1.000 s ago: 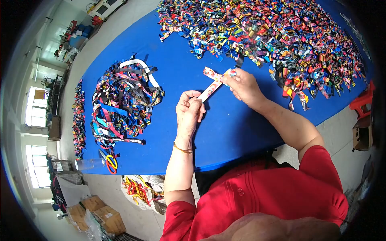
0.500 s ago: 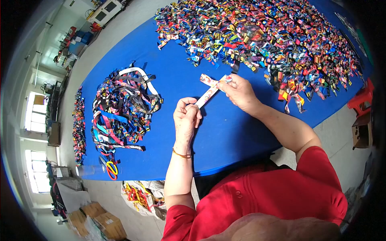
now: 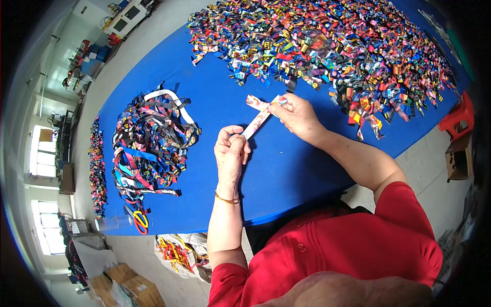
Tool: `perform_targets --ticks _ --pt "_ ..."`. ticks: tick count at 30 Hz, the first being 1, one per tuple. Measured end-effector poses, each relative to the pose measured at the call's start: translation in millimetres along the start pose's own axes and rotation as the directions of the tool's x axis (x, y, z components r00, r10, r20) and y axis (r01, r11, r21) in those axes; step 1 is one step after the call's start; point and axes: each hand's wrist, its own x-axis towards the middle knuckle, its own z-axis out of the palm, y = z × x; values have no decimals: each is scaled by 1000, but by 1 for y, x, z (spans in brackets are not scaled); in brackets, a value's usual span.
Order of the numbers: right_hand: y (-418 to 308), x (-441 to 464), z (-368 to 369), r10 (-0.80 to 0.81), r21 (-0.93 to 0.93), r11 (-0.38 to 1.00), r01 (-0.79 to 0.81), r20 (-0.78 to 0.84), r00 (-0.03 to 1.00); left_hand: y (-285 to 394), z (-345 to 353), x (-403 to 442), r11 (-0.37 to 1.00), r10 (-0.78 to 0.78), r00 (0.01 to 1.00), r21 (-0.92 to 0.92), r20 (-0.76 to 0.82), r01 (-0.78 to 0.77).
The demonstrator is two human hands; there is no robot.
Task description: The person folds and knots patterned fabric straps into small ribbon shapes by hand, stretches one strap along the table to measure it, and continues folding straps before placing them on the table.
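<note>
A pale printed ribbon (image 3: 258, 121) with reddish patterning is stretched at a slant between my hands above the blue table. Its lower end is pinched in my left hand (image 3: 232, 147), which is closed and wears a thin band at the wrist. My right hand (image 3: 296, 116) grips the upper end between thumb and fingers, where the ribbon crosses over itself and one short end sticks out to the left. My fingers partly hide both gripped ends.
A tangled heap of straps (image 3: 148, 146) lies to the left, with scissors (image 3: 139, 221) and a clear cylinder (image 3: 110, 223) near the table (image 3: 204, 202) edge. A large pile of short ribbon pieces (image 3: 327, 48) covers the far side. A red stool (image 3: 456, 118) stands at right.
The whole view has shifted slightly, so the table and heaps sit a little further left. Both hands keep their hold on the ribbon, nearly unchanged in pose.
</note>
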Motion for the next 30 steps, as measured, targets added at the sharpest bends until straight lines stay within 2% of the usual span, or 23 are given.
perform_targets --ticks 6,9,13,16,19,22,23,26,30 --pt "-1 0 1 12 6 1000 -12 17 1000 1 2 -1 1000 12 1000 3 -21 -12" --pt "-10 -5 2 28 66 997 -31 49 998 -1 0 0 999 32 998 14 -47 -31" --pt "-3 -5 3 -33 73 997 27 82 996 -3 -2 -1 998 65 993 17 -103 -63" --pt "-5 -6 3 -46 106 994 31 141 989 -8 -1 2 982 189 976 27 -109 -187" --pt "-9 -11 4 -4 114 993 -23 229 973 3 10 -6 993 117 993 34 -22 -116" --pt "12 -9 10 -105 140 988 68 277 955 0 7 -7 994 3 993 107 117 -16" --pt "20 -9 14 -167 208 972 112 269 949 0 9 -7 995 -9 992 103 126 -4" --pt "18 -14 17 -191 184 973 141 290 938 -4 8 -5 996 -15 987 85 160 1" --pt "18 -14 14 -171 56 985 162 330 928 -5 6 -4 996 -3 985 90 174 -13"
